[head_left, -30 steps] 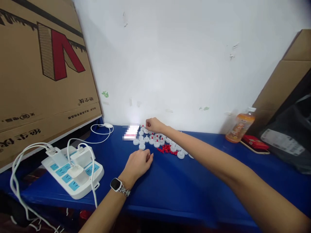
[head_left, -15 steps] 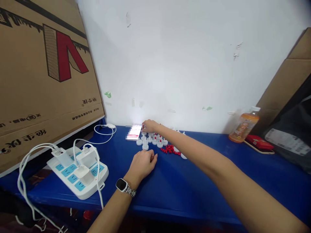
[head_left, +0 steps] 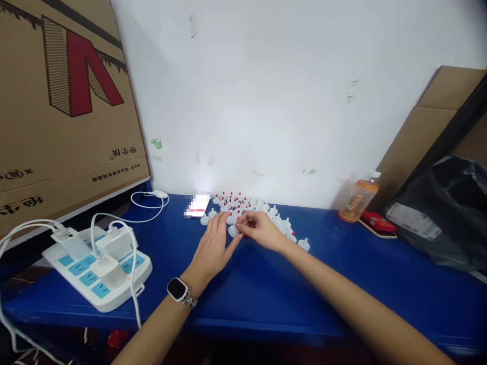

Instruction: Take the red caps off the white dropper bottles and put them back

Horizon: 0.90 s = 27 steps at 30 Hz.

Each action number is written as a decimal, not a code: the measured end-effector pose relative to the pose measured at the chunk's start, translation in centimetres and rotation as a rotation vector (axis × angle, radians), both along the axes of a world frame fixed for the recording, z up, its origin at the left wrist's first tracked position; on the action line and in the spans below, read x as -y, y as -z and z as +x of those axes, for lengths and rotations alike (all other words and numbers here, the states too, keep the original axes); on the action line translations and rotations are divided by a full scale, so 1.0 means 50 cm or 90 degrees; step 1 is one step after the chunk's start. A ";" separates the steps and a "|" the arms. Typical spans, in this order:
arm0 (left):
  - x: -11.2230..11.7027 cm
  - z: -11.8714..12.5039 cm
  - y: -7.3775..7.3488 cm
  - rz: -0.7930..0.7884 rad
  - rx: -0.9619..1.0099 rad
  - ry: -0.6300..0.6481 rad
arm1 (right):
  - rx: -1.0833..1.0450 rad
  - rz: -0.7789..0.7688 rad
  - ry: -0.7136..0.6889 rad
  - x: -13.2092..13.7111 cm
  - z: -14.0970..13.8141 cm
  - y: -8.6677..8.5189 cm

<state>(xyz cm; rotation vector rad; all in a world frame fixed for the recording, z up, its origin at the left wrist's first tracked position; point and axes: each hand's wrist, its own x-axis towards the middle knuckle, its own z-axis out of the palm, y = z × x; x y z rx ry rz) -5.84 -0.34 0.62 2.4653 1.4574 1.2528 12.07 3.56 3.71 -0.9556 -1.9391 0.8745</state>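
Observation:
Several small white round caps [head_left: 243, 205], many topped with red pieces, lie grouped on the blue table [head_left: 289, 294] near the wall. My left hand [head_left: 212, 247], with a watch on its wrist, reaches forward with fingers stretched toward a white cap [head_left: 233, 231] at the group's near edge. My right hand [head_left: 262, 230] sits just right of it, fingers curled in a pinch over small red pieces beside that cap. What the pinch holds is hidden. The two hands nearly touch.
A white power strip [head_left: 95, 266] with plugged chargers and cables sits at the left. A phone [head_left: 198, 205] lies by the wall. A large cardboard box [head_left: 64, 101] stands left. An orange drink bottle [head_left: 357, 198], a red pack [head_left: 376, 221] and a black bag [head_left: 445, 213] are at the right.
My right hand drew back from the far caps by the phone to the group's near edge. My left hand opened from a loose fist and moved forward to meet it.

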 end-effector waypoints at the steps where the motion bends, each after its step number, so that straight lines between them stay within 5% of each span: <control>1: 0.000 0.002 0.003 -0.027 -0.036 0.042 | -0.018 -0.011 -0.010 0.014 0.008 0.011; 4: -0.001 0.003 0.014 -0.107 -0.084 0.109 | 0.005 0.026 0.023 0.030 0.030 0.027; 9: -0.005 0.000 0.024 -0.150 -0.074 0.111 | 0.282 0.239 0.174 0.021 0.057 0.031; 18: -0.004 -0.004 0.024 -0.204 -0.048 0.080 | 0.511 0.312 0.170 -0.019 -0.006 0.038; 22: -0.008 -0.006 0.025 -0.208 -0.018 0.096 | 0.387 0.304 0.171 -0.014 0.006 0.029; 27: -0.007 -0.004 0.019 -0.233 0.013 0.106 | -0.024 0.129 0.163 0.008 0.016 0.024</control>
